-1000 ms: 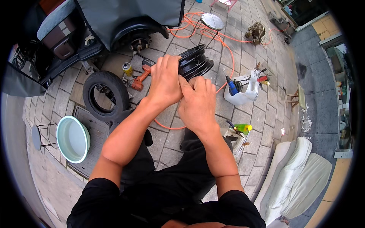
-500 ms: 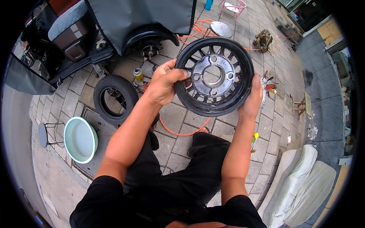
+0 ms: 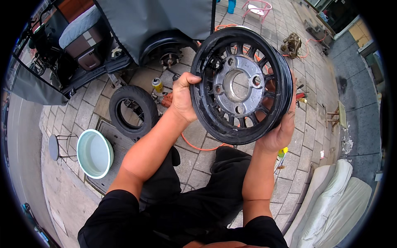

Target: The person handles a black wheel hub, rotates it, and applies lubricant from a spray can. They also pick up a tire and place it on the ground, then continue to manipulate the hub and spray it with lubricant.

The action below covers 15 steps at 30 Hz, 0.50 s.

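Raised in front of me is a black wheel rim (image 3: 240, 89) with a bare silver hub face, several bolt holes and a round centre opening. My left hand (image 3: 185, 96) grips its left edge, the thumb over the lip and the other fingers hidden behind. My right hand (image 3: 281, 128) holds the rim from the lower right, its fingers running up along the outer side. The rim is tilted, so its right outer wall shows. On the paving beyond my left forearm lies a black tyre (image 3: 152, 108), with some metal part seen through its opening.
At left stand a pale green basin (image 3: 110, 155) and a small round stool (image 3: 54, 147). A three-wheeler's bare wheel hub (image 3: 170, 60) sits beyond the tyre, near a yellow spray can (image 3: 157, 85). An orange hose (image 3: 198, 145) crosses the paving. Cushions (image 3: 326, 202) lie at right.
The wheel rim has come closer and turned, showing more of its right outer side. My right hand has slid lower under it. My view has shifted slightly.
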Each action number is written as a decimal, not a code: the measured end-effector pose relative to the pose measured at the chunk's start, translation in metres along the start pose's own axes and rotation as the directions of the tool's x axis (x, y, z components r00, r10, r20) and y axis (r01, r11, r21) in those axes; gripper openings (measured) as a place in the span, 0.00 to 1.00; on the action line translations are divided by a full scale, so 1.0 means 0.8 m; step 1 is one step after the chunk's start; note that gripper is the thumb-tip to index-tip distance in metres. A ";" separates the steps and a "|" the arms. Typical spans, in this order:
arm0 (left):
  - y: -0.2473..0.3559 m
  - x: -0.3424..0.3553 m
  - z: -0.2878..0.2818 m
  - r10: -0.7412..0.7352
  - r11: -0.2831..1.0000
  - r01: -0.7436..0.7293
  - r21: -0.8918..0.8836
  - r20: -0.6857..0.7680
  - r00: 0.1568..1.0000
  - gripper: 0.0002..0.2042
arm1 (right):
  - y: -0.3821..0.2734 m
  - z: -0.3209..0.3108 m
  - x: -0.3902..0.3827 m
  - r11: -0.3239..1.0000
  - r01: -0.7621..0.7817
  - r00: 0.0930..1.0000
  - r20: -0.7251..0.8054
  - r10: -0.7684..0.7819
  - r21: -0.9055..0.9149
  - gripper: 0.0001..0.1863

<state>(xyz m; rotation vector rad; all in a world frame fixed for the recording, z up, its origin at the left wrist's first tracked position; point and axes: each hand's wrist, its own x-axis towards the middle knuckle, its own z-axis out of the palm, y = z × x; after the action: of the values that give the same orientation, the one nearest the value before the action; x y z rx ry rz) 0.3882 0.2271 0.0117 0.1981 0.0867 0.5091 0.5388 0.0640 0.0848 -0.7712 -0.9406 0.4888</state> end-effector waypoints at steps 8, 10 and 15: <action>-0.027 -0.005 0.033 -0.037 0.999 0.038 0.014 -0.104 0.994 0.26 | 0.015 -0.020 -0.019 0.978 -0.122 0.987 -0.087 0.138 0.169 0.41; -0.028 -0.002 0.027 -0.033 0.999 0.034 0.006 -0.120 0.992 0.26 | 0.014 -0.015 -0.017 0.982 -0.137 0.985 -0.088 0.149 0.133 0.40; -0.031 -0.005 0.026 -0.097 0.995 0.098 0.011 -0.092 0.991 0.27 | 0.014 -0.003 -0.004 0.982 -0.105 0.978 -0.160 0.131 0.158 0.32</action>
<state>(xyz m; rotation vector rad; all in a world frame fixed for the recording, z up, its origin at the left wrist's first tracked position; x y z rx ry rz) 0.3990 0.2001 0.0272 0.1849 0.1885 0.4200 0.5386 0.0683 0.0735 -0.7234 -0.6938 0.5813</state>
